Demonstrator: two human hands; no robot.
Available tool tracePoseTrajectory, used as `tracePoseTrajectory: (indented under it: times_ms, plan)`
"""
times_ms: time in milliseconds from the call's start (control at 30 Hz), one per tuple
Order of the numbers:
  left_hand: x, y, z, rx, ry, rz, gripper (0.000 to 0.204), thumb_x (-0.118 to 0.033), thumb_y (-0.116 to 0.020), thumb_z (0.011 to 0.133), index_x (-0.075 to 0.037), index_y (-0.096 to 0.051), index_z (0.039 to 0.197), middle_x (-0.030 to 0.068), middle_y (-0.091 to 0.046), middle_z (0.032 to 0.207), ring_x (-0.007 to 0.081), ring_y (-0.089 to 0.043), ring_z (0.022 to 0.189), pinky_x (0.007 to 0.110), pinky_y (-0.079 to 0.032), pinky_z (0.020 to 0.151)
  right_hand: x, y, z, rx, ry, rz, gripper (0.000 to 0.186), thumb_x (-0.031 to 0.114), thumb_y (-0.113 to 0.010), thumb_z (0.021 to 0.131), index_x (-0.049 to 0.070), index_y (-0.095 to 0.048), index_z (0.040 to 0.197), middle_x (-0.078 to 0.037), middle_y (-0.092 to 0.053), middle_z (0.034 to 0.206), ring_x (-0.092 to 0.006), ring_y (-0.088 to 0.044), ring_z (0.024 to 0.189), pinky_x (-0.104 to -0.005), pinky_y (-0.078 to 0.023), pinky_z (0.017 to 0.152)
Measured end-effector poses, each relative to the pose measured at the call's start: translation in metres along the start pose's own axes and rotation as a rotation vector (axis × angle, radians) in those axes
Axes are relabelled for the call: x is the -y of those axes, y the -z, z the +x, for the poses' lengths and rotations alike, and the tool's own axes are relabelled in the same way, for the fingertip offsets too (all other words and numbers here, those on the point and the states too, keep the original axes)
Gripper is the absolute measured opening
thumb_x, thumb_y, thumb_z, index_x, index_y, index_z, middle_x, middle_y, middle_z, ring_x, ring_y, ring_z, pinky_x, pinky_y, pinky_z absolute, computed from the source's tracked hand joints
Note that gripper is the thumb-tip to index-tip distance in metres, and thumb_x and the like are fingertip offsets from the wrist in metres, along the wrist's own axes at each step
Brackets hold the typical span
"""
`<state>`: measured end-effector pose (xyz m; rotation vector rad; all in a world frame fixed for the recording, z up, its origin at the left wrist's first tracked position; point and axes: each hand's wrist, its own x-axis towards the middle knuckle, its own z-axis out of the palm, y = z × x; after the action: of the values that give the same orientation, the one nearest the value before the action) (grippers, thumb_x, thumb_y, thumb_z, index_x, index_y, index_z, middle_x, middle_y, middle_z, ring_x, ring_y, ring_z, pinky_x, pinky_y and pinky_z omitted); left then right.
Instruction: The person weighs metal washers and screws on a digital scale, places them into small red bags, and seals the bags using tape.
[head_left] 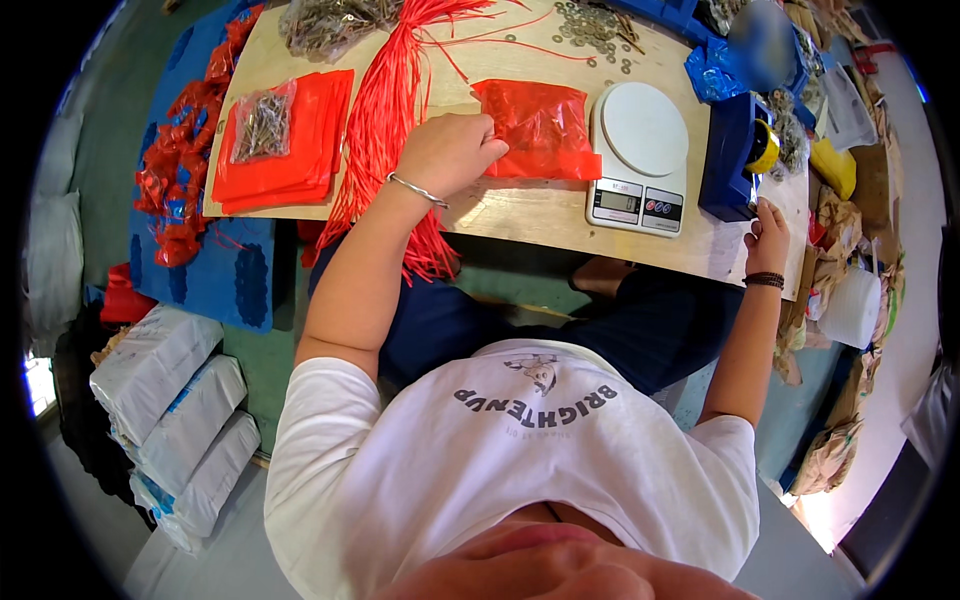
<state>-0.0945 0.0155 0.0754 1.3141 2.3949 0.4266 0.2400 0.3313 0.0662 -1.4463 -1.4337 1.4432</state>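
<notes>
A flat red plastic bag (535, 125) lies on the wooden table, a folded strip along its lower edge reaching the scale. My left hand (455, 155) is closed at the bag's left edge, thumb against it, fingertips partly hidden. On the right stands a blue tape dispenser (728, 165) with a yellow-cored tape roll (765, 148). At the dispenser's near end my right hand (768, 238) pinches the tape's end, which shows only faintly. Between bag and dispenser sits a white kitchen scale (645, 130), its round plate bare.
Red strings (385, 120) hang over the table's near edge. Left of them, a small clear bag of screws (262, 127) rests on stacked red bags (325, 150). Washers (590, 30) lie scattered at the back. Tied red bundles (185, 150) cover a blue surface; white packages (155, 370) are stacked below.
</notes>
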Motion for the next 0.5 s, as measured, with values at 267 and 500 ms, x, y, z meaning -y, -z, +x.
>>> tracePoseTrajectory:
  times_ms: [267, 500]
  plan:
    - [0.012, -0.002, 0.002, 0.044, -0.005, -0.188, 0.037, -0.04, -0.052, 0.087, -0.006, -0.064, 0.08, 0.0151, -0.065, 0.079, 0.0341, -0.062, 0.077, 0.045, -0.047, 0.069, -0.025, 0.009, 0.007, 0.086, 0.009, 0.43, 0.007, 0.013, -0.062, 0.088, 0.009, -0.061, 0.093, 0.003, -0.057, 0.075, -0.0068, -0.047, 0.062, -0.0242, -0.041, 0.062]
    - [0.025, -0.002, 0.005, -0.124, 0.04, -0.283, 0.041, -0.04, -0.051, 0.092, -0.003, -0.062, 0.08, 0.0142, -0.062, 0.072, 0.0286, -0.06, 0.067, 0.037, -0.046, 0.062, -0.07, 0.005, -0.048, 0.441, -0.177, 1.033, 0.011, 0.015, -0.057, 0.09, 0.005, -0.061, 0.093, -0.011, -0.063, 0.096, -0.0242, -0.057, 0.101, -0.0371, -0.047, 0.088]
